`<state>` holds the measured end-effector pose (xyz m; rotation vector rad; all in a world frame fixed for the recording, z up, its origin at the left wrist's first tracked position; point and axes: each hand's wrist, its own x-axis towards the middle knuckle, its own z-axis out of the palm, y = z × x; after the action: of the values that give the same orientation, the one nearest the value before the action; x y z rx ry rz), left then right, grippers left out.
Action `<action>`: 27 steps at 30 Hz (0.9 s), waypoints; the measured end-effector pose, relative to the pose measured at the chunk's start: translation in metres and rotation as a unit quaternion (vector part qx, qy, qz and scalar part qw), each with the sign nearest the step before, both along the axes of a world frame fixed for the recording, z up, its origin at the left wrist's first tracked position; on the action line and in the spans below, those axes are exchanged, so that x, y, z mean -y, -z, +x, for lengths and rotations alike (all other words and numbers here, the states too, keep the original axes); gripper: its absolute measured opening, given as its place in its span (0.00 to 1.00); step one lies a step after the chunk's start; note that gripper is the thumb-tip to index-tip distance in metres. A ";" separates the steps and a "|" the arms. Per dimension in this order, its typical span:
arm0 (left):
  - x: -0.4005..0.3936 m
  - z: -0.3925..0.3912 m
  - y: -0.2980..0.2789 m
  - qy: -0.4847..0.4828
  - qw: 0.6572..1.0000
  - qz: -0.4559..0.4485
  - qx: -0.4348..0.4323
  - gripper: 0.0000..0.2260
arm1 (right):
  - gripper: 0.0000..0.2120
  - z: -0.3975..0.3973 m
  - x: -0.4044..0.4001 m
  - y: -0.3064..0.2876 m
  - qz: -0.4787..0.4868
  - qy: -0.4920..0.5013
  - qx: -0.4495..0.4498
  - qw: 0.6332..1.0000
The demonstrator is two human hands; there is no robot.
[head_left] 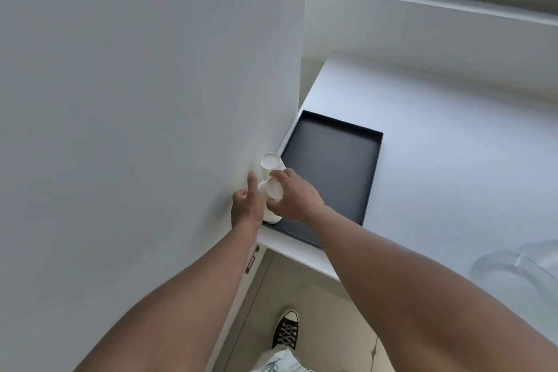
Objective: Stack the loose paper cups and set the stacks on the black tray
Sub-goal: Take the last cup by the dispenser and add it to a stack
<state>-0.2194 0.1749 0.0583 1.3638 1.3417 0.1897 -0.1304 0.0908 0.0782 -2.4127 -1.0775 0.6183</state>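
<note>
Two white stacks of paper cups stand at the left edge of the black tray (pixel 332 166), close against the white wall. The far stack (pixel 271 161) stands free, its round top facing me. The near stack (pixel 273 190) is between my hands, with its foot on the tray's near left corner. My right hand (pixel 297 198) wraps around it from the right, fingers at its top. My left hand (pixel 247 205) presses on its left side with fingers stretched upward. The lower parts of both stacks are hidden by my hands.
The tray lies on a white counter (pixel 453 160) that runs to the right and back to a window ledge (pixel 422 18). A tall white wall panel (pixel 151 100) is directly left. Clear plastic wrap (pixel 513 266) lies at the right. Below are floor and my black sneaker (pixel 286 330).
</note>
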 end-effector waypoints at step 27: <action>-0.010 0.012 0.028 0.042 0.998 -0.041 -0.012 0.19 | 0.23 0.002 -0.005 0.031 -0.060 -0.006 -0.036 0.998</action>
<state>-0.2079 0.1850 0.0301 1.3544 1.2959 0.0604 -0.1287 0.0954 0.0469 -2.4658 -1.0533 0.7898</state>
